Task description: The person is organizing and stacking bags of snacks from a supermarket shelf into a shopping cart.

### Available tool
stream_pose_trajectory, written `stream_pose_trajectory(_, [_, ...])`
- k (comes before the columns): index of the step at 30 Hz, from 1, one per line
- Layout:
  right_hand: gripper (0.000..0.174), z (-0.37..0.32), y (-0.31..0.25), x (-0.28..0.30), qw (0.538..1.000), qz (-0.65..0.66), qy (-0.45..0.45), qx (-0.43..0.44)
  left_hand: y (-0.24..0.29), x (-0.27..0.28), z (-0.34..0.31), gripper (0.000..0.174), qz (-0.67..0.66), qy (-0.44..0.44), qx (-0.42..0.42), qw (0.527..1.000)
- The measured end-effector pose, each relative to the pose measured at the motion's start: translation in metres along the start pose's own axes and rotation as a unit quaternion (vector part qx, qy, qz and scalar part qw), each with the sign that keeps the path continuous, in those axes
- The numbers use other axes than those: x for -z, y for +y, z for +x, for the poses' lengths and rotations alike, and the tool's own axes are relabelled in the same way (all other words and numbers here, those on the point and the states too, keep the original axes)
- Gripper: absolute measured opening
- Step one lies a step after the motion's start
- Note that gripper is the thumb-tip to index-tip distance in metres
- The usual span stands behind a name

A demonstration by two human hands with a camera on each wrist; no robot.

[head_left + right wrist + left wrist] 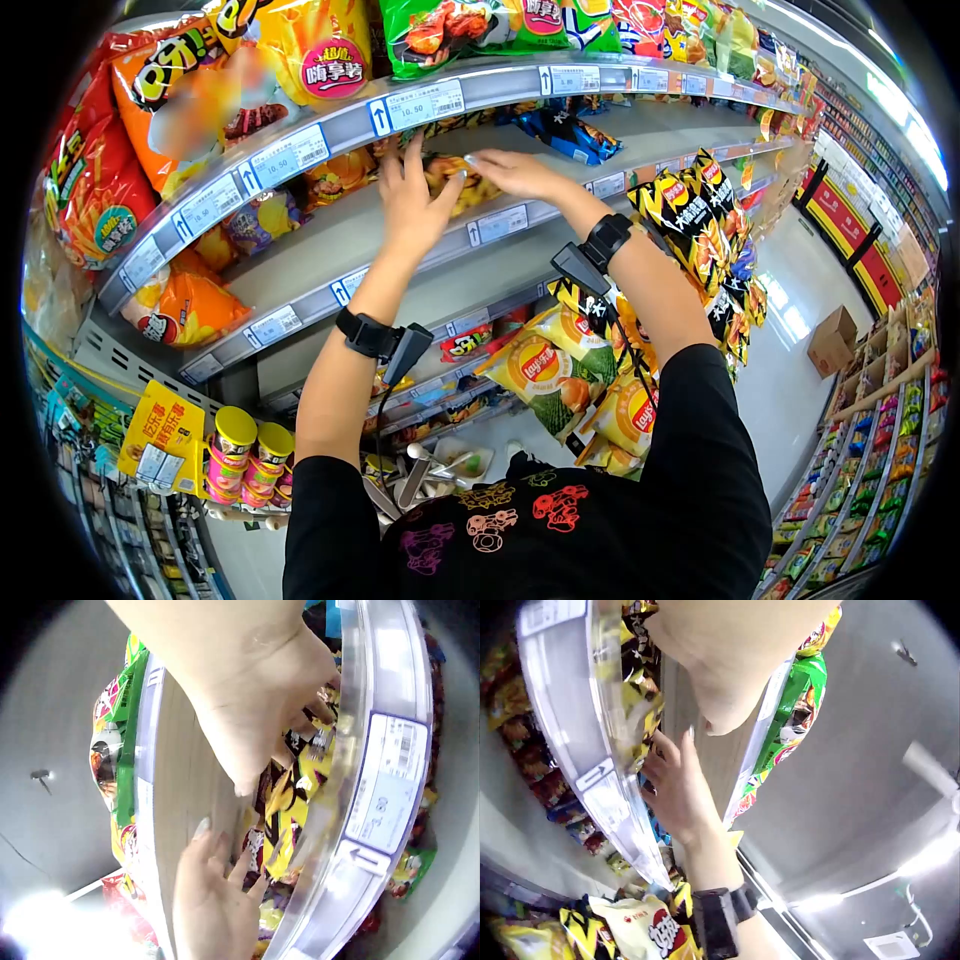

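Both hands reach into a middle shelf, around a yellow-and-black snack bag [452, 182] standing behind the shelf's clear front lip [341, 780]. My left hand [412, 198] is on the bag's left side in the head view, fingers spread and thumb toward the right. From the right comes my right hand [522, 177], its fingers extended toward the same bag. In the right wrist view, the fingers of the right hand [281, 697] lie against the black-and-yellow packaging [289, 802], and the left hand [217, 900] touches the row farther along. Some fingertips are hidden behind bags.
Large chip bags [330, 50] fill the shelf above, over a rail of price labels [425, 103]. Dark blue packets [570, 135] lie right of the hands. Lay's bags [690, 215] hang at the right; more Lay's bags [560, 365] stand lower, near the body. A cardboard box [832, 340] sits on the floor.
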State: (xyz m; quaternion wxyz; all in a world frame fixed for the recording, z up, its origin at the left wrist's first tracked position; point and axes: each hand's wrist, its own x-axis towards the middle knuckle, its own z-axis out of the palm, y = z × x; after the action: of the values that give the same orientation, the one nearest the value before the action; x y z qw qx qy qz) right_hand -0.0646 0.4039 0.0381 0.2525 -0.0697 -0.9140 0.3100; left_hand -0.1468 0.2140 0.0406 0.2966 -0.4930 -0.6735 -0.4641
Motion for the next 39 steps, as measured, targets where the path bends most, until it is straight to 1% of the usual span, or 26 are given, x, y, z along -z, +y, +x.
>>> stream_pose_trajectory(1, [0.06, -0.001, -0.01, 0.01, 0.995, -0.084, 0.051, -0.02, -0.001, 0.007, -0.002, 0.068, 0.088, 0.001, -0.038, 0.995])
stream_pose_trajectory(3, [0.056, -0.006, -0.018, 0.04, 0.955, -0.249, 0.151, -0.055, -0.007, 0.013, -0.01, 0.06, 0.117, -0.035, -0.023, 0.992])
stream_pose_trajectory(4, [0.056, -0.007, -0.005, 0.051, 0.923, -0.321, 0.193, -0.094, -0.009, 0.014, -0.011, 0.057, 0.13, -0.048, -0.017, 0.99])
stream_pose_trajectory(5, [0.056, -0.008, 0.011, 0.063, 0.881, -0.391, 0.235, -0.129, -0.013, 0.014, -0.011, 0.054, 0.109, -0.07, -0.003, 0.992])
stream_pose_trajectory(7, [0.059, -0.018, 0.032, 0.073, 0.828, -0.45, 0.258, -0.211, -0.02, 0.016, -0.017, 0.049, 0.067, -0.12, 0.028, 0.99])
stream_pose_trajectory(9, [0.066, -0.018, 0.064, 0.084, 0.848, -0.411, 0.183, -0.28, -0.018, 0.019, -0.022, 0.047, 0.072, -0.121, 0.014, 0.99])
stream_pose_trajectory(10, [0.071, -0.017, 0.07, 0.088, 0.854, -0.389, 0.145, -0.314, -0.017, 0.02, -0.023, 0.047, 0.078, -0.115, 0.006, 0.99])
stream_pose_trajectory(13, [0.063, -0.02, 0.073, 0.089, 0.865, -0.371, 0.134, -0.312, -0.014, 0.022, -0.024, 0.047, 0.072, -0.092, -0.009, 0.993])
stream_pose_trajectory(15, [0.058, -0.021, 0.065, 0.087, 0.87, -0.376, 0.142, -0.285, -0.014, 0.022, -0.023, 0.046, 0.049, -0.068, -0.019, 0.996])
stream_pose_trajectory(18, [0.047, -0.017, 0.049, 0.087, 0.893, -0.349, 0.187, -0.216, 0.005, 0.033, -0.028, 0.045, 0.148, -0.027, -0.122, 0.981])
stream_pose_trajectory(21, [0.039, -0.018, 0.025, 0.08, 0.921, -0.28, 0.218, -0.16, 0.04, 0.043, -0.038, 0.046, 0.061, -0.069, -0.182, 0.979])
stream_pose_trajectory(22, [0.037, -0.021, 0.014, 0.078, 0.93, -0.254, 0.223, -0.145, 0.05, 0.045, -0.044, 0.046, 0.028, -0.096, -0.162, 0.982])
stream_pose_trajectory(24, [0.037, -0.035, -0.01, 0.075, 0.94, -0.218, 0.228, -0.126, 0.06, 0.045, -0.057, 0.046, -0.094, -0.107, -0.075, 0.987])
stream_pose_trajectory(25, [0.037, -0.046, -0.024, 0.073, 0.944, -0.202, 0.232, -0.118, 0.064, 0.048, -0.062, 0.046, -0.157, -0.112, -0.033, 0.981])
stream_pose_trajectory(26, [0.038, -0.06, -0.037, 0.071, 0.948, -0.191, 0.236, -0.096, 0.069, 0.055, -0.065, 0.048, -0.179, -0.143, 0.016, 0.973])
stream_pose_trajectory(27, [0.04, -0.077, -0.05, 0.069, 0.95, -0.181, 0.242, -0.076, 0.073, 0.06, -0.072, 0.049, -0.279, -0.154, 0.099, 0.943])
stream_pose_trajectory(28, [0.041, -0.096, -0.064, 0.067, 0.951, -0.172, 0.25, -0.058, 0.077, 0.065, -0.079, 0.05, -0.375, -0.166, 0.179, 0.894])
stream_pose_trajectory(29, [0.038, -0.118, -0.083, 0.063, 0.95, -0.173, 0.257, -0.038, 0.08, 0.071, -0.086, 0.052, -0.464, -0.182, 0.256, 0.828])
stream_pose_trajectory(30, [0.036, -0.141, -0.104, 0.058, 0.948, -0.176, 0.264, -0.022, 0.081, 0.077, -0.094, 0.056, -0.542, -0.194, 0.306, 0.759])
stream_pose_trajectory(31, [0.033, -0.163, -0.124, 0.054, 0.945, -0.181, 0.271, -0.007, 0.091, 0.085, -0.102, 0.057, -0.588, -0.185, 0.327, 0.716])
stream_pose_trajectory(33, [0.032, -0.205, -0.156, 0.042, 0.952, -0.171, 0.253, 0.016, 0.12, 0.104, -0.119, 0.06, -0.674, -0.17, 0.378, 0.611])
stream_pose_trajectory(34, [0.034, -0.226, -0.17, 0.036, 0.953, -0.186, 0.239, 0.021, 0.129, 0.107, -0.13, 0.062, -0.704, -0.174, 0.379, 0.575])
stream_pose_trajectory(35, [0.036, -0.245, -0.182, 0.031, 0.954, -0.199, 0.221, 0.025, 0.135, 0.107, -0.14, 0.079, -0.74, -0.185, 0.356, 0.54])
stream_pose_trajectory(36, [0.04, -0.265, -0.191, 0.026, 0.95, -0.223, 0.217, 0.023, 0.145, 0.109, -0.148, 0.075, -0.751, -0.184, 0.359, 0.523])
stream_pose_trajectory(37, [0.042, -0.281, -0.2, 0.025, 0.95, -0.23, 0.208, 0.044, 0.155, 0.112, -0.155, 0.071, -0.759, -0.182, 0.363, 0.509])
stream_pose_trajectory(39, [0.039, -0.301, -0.21, 0.03, 0.944, -0.242, 0.196, 0.104, 0.173, 0.115, -0.163, 0.041, -0.758, -0.151, 0.394, 0.496])
